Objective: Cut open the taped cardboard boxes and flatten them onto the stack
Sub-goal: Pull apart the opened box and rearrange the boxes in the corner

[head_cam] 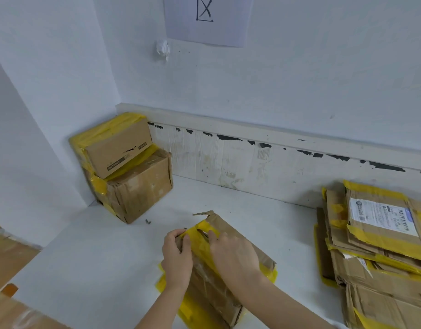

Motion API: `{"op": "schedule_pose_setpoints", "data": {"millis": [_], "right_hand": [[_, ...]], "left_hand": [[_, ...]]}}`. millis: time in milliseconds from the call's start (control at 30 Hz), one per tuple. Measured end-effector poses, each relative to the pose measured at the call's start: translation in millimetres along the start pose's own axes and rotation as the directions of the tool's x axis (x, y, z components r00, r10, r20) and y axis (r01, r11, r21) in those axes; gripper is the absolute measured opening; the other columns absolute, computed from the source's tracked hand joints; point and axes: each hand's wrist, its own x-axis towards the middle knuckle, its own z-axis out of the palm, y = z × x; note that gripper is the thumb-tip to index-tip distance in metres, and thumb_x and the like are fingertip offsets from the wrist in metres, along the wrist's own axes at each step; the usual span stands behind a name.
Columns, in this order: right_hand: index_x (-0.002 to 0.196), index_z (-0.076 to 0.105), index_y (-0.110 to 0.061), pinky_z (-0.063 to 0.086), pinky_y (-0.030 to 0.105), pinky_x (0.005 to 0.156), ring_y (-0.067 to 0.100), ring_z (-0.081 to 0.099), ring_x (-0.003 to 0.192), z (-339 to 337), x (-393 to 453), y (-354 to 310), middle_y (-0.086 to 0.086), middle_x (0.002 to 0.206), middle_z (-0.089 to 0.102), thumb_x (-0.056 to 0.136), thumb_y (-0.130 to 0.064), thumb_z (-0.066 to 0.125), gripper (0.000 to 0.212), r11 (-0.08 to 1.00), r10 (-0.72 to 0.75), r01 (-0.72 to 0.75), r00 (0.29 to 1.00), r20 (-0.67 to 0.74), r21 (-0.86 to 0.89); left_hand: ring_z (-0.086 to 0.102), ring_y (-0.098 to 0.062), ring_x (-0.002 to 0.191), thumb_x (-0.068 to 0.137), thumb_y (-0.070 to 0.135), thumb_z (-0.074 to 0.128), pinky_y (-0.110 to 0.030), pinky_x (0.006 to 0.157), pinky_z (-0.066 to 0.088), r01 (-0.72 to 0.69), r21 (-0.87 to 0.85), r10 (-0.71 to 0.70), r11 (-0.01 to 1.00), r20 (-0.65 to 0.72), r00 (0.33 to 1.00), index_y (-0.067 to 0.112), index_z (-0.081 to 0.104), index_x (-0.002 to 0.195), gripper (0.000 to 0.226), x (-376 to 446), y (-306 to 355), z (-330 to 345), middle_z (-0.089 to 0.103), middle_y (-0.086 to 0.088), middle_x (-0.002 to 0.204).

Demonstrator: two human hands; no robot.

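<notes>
The box (219,276), wrapped in yellow tape (202,248), lies on the white tabletop (97,257) in front of the person. The left hand (177,255) grips its near-left edge with curled fingers. The right hand (233,252) pinches the tape at the top. The stack (380,252) of flattened cardboard lies at the right, and two taped boxes (124,167) stand in the corner.

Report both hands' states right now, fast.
Left hand: pinching the yellow tape at the end of the cardboard box on the table.
Right hand: fingers pressing on the same tape, grip cannot be told.
</notes>
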Motion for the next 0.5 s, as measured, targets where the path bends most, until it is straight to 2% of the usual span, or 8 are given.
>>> {"op": "schedule_pose_setpoints", "data": {"millis": [67,100,167,200,267,367,433,500], "right_hand": [[0.121,0.05,0.0,0.024,0.028,0.044,0.03,0.059,0.091,-6.5,3.5,-2.4,0.014,0.105,0.054,0.092,0.008,0.037,0.033,0.997,-0.048,0.052,0.996,0.073,-0.059],[0.114,0.055,-0.001,0.025,0.029,0.043,0.03,0.06,0.088,-8.8,4.9,-3.1,0.013,0.101,0.056,0.091,0.008,0.038,0.03,0.994,-0.066,0.075,0.991,0.116,-0.081],[0.087,0.06,-0.002,0.026,0.027,0.042,0.024,0.052,0.064,-9.0,4.7,-1.9,0.008,0.074,0.05,0.089,0.01,0.041,0.023,0.986,-0.083,0.105,0.983,0.165,-0.126],[0.071,0.054,-0.005,0.025,0.026,0.043,0.021,0.043,0.055,-7.8,2.3,-0.6,0.006,0.065,0.042,0.088,0.011,0.041,0.026,0.986,-0.084,0.108,0.981,0.174,-0.131],[0.059,0.04,-0.009,0.023,0.025,0.044,0.017,0.034,0.051,-4.4,-6.9,5.0,0.004,0.06,0.036,0.087,0.012,0.041,0.035,0.986,-0.087,0.111,0.981,0.176,-0.128],[0.067,0.046,-0.007,0.024,0.025,0.044,0.025,0.055,0.069,-1.7,-31.7,18.0,0.006,0.066,0.043,0.088,0.011,0.04,0.029,0.982,-0.083,0.122,0.964,0.253,-0.143],[0.09,0.058,-0.006,0.027,0.026,0.047,0.033,0.058,0.08,-3.3,-50.8,29.0,0.009,0.068,0.044,0.089,0.011,0.038,0.026,0.981,-0.067,0.118,0.951,0.303,-0.155],[0.107,0.055,-0.008,0.023,0.027,0.047,0.037,0.059,0.093,-2.7,-68.4,41.6,0.013,0.078,0.048,0.091,0.009,0.034,0.031,0.986,-0.04,0.091,0.943,0.331,-0.14]], "left_hand": [[0.056,-0.018,0.101,0.095,0.018,0.049,-0.049,0.099,0.038,-0.011,0.048,0.011,0.999,-0.013,1.0,0.03,0.051,0.096,0.013,-0.9,1.4,-0.6,0.06,0.006,0.103],[0.055,-0.018,0.101,0.096,0.018,0.049,-0.047,0.101,0.035,-0.011,0.072,0.012,0.997,-0.018,1.0,0.029,0.051,0.097,0.011,-1.3,2.3,-0.9,0.06,0.005,0.104],[0.054,-0.017,0.099,0.096,0.018,0.047,-0.038,0.099,0.029,-0.003,0.118,0.006,0.993,-0.025,1.0,0.027,0.05,0.098,0.01,-2.7,4.6,-0.6,0.059,0.003,0.105],[0.053,-0.017,0.097,0.096,0.018,0.047,-0.035,0.095,0.026,0.002,0.136,0.002,0.991,-0.028,1.0,0.027,0.05,0.098,0.009,-3.2,5.2,-0.3,0.059,0.003,0.105],[0.052,-0.015,0.095,0.097,0.018,0.046,-0.03,0.089,0.022,0.009,0.155,-0.003,0.988,-0.037,0.999,0.027,0.049,0.098,0.01,-4.0,6.9,0.8,0.059,0.003,0.106],[0.05,-0.013,0.093,0.097,0.018,0.045,-0.028,0.088,0.018,0.005,0.182,0.001,0.983,-0.033,0.999,0.027,0.049,0.098,0.01,-3.9,7.7,1.7,0.058,0.003,0.107],[0.048,-0.012,0.093,0.097,0.017,0.044,-0.032,0.091,0.021,-0.011,0.212,0.016,0.977,-0.024,1.0,0.027,0.049,0.098,0.011,-2.6,8.0,0.8,0.057,0.002,0.109],[0.049,-0.013,0.095,0.098,0.017,0.044,-0.036,0.095,0.023,-0.038,0.263,0.037,0.964,0.007,0.999,0.027,0.049,0.1,0.012,-0.7,8.8,-0.9,0.057,0.001,0.113]]}}
